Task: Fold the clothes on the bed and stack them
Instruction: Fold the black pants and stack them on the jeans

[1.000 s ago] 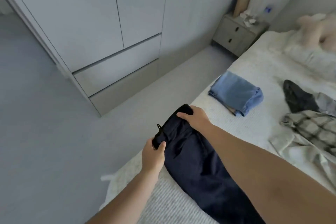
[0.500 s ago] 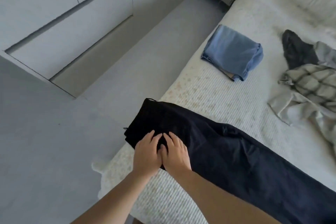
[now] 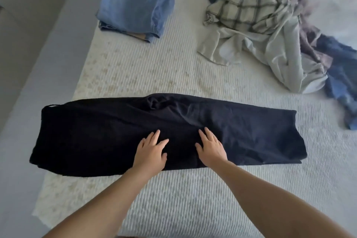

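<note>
Dark navy trousers [image 3: 96, 135] lie flat across the white bed [image 3: 173, 75], folded lengthwise, waist at the left edge and hems at the right. My left hand [image 3: 150, 152] rests flat on the cloth near its middle, fingers spread. My right hand [image 3: 211, 149] lies flat beside it, a hand's width to the right, fingers apart too. Neither hand grips the fabric. A folded pair of light blue jeans [image 3: 135, 7] sits at the far left of the bed.
A loose pile of unfolded clothes [image 3: 270, 31], with a checked shirt, a pale grey garment and dark blue cloth, lies at the far right. The bed's left edge drops to a grey floor [image 3: 23, 63].
The view has swung down over the bed. My hands, together at the waistband before, have slid to the middle of the trousers and spread apart, and the trousers now lie straight and flat.
</note>
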